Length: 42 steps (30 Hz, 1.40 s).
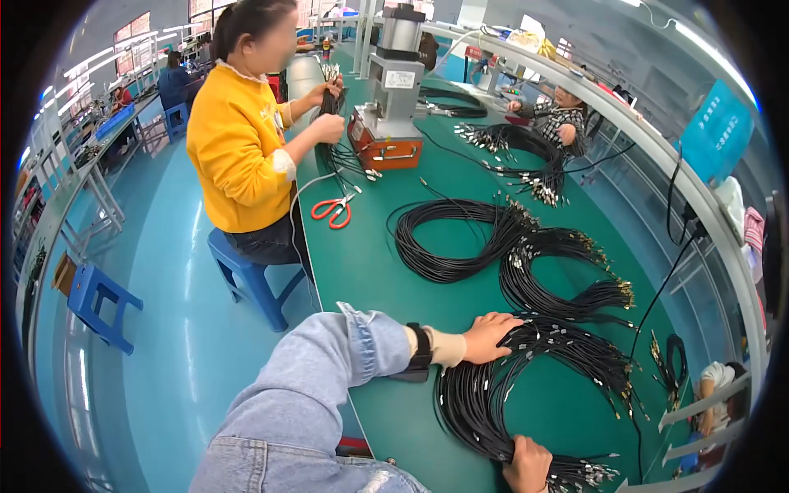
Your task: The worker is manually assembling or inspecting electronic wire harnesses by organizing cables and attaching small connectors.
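Note:
On the green table, a thick looped bundle of black cables (472,419) lies in front of me, its metal-tipped ends fanned out to the right. My left hand (491,338) rests on the upper part of this loop, its fingers stretched out over the cables. At the lower end of the same loop, my right hand (528,466) is closed around the strands, just beside their loose tips. A dark strap (420,347) circles my left wrist, below the denim sleeve.
Beyond lie two more coiled cable bundles (436,267) (526,287) and red-handled pliers (333,212). A co-worker in yellow (238,148) holds cables beside a press machine (399,90). Another person (563,119) sits across. A metal shelf frame (657,107) runs along the right; a blue stool (255,271) stands left.

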### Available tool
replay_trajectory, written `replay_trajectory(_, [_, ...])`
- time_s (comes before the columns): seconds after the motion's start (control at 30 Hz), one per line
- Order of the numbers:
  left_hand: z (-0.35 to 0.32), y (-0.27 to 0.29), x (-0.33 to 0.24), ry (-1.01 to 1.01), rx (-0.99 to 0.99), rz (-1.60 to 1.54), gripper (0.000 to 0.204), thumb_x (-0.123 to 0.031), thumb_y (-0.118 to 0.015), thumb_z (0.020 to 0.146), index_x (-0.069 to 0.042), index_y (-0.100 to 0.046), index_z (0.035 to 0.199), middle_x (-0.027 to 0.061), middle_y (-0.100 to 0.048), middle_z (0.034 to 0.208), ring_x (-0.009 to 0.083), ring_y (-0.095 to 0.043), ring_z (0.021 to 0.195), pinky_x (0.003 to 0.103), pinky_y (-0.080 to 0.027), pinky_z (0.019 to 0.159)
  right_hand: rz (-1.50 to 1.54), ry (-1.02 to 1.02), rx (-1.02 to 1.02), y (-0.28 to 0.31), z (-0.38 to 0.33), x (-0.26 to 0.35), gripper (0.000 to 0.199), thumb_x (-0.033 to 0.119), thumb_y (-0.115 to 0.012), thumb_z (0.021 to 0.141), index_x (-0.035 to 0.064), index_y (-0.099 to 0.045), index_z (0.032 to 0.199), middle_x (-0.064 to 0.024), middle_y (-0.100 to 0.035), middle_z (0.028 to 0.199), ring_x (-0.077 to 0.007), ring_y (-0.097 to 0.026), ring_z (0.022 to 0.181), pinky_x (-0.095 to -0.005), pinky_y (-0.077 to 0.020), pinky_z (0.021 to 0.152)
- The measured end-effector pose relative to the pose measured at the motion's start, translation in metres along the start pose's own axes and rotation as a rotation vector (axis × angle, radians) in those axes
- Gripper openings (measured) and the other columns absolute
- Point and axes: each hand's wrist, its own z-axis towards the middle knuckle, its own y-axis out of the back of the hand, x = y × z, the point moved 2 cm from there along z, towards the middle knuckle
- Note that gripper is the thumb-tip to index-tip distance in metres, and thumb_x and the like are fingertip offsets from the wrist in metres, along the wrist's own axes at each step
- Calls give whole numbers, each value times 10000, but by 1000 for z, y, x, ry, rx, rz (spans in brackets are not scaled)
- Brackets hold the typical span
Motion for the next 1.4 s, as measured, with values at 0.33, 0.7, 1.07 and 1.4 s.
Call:
replay_trajectory(0.33, [-67,25,-79,-508,0,197,756,-404,-706,751,-91,-370,1352,191,-311,1417,365,-235,1343,511,-255,1044,-65,-7,-205,-12,-19,-10,395,28,-701,565,42,-539,925,-126,-579,720,-339,-583,647,-434,-453,584])
replay_trajectory(0.7, [-51,-9,-76,-854,247,504,670,-307,-770,625,-164,-502,1222,56,-559,1069,239,-532,1054,392,-399,895,212,27,-280,3,-33,-26,670,152,-740,666,68,-453,1265,-172,-506,1222,-342,-475,1126,-424,-374,959])
replay_trajectory(1.07, [-74,-4,-90,-728,344,288,497,-276,-713,746,-81,-540,1169,109,-517,1244,282,-469,1187,409,-361,974,347,-198,-199,13,-143,4,433,169,-687,775,63,-542,1169,-145,-543,1198,-330,-505,1115,-407,-418,937])
replay_trajectory(1.4, [-67,6,-95,-739,291,194,424,-329,-673,793,-58,-551,1096,129,-498,1269,313,-458,1201,434,-342,1002,405,-334,-250,-19,-154,-13,397,181,-709,746,43,-570,1092,-149,-559,1103,-344,-520,1035,-420,-445,862])
